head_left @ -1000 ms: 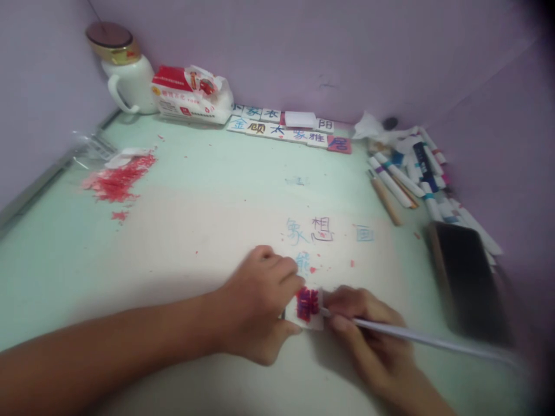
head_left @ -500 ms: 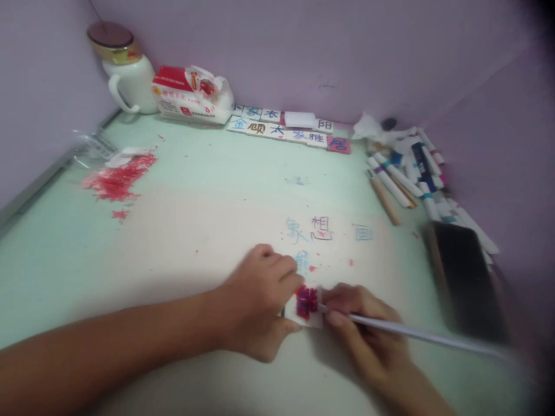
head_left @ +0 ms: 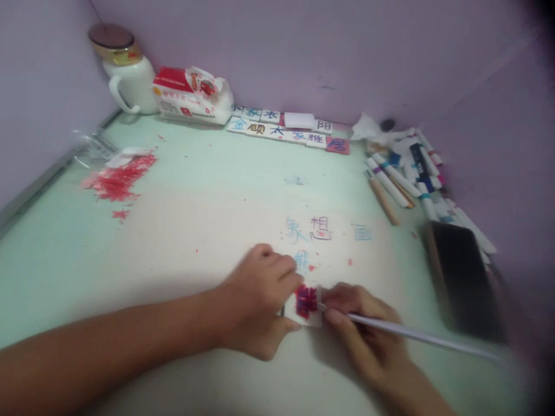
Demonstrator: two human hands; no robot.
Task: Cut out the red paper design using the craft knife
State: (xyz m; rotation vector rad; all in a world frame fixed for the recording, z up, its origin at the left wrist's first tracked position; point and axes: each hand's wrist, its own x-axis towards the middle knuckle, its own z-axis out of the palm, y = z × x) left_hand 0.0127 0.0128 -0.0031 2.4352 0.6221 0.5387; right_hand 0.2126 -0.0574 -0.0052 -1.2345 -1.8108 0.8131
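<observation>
Low in the middle of the head view lies a small white square block (head_left: 291,315), its top face marked in red and purple. The fingers and thumb of my left hand (head_left: 255,306) close on its left side and hide that edge. A long, thin, pale pen-like tool (head_left: 425,334) runs through my closed right hand (head_left: 373,349). Its narrow tip meets the right part of the block's marked face. Which kind of tool it is, I cannot tell. Beneath is a pale sheet (head_left: 208,237) with Chinese characters in blue and purple.
Red shavings (head_left: 121,179) lie at the left. Behind stand a white mug (head_left: 134,84), a tissue pack (head_left: 191,98) and rows of character tiles (head_left: 277,132) along the wall. Markers (head_left: 392,182), a wooden-handled tool (head_left: 382,199) and a dark phone (head_left: 463,277) are on the right.
Both hands, the block and the tool keep nearly the same places. The whole view has shifted very slightly.
</observation>
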